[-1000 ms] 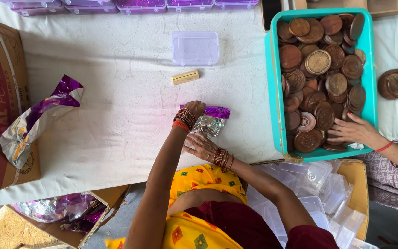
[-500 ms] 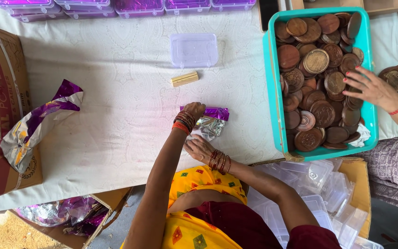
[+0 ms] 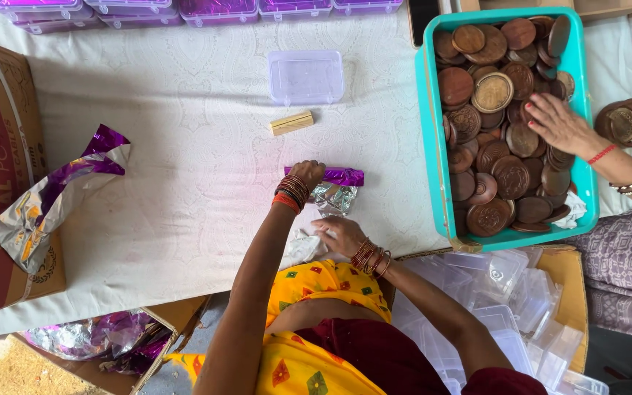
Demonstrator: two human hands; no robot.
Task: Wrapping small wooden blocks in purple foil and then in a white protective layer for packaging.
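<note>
While the left hand [image 3: 307,173] pressed down on the purple end of a foil wrapper [image 3: 328,187], fingers curled onto it, the right hand [image 3: 339,234] lay flat on the crinkled silver sheet near the table's edge, fingers spread rather than closed. The wrapper lay on the white tablecloth [image 3: 184,146], just left of a teal crate [image 3: 430,146] of round brown wooden discs. Beyond it sat a small wooden block [image 3: 292,122] and a clear plastic box [image 3: 306,76]. Another person's hand [image 3: 557,123] rested among the discs.
</note>
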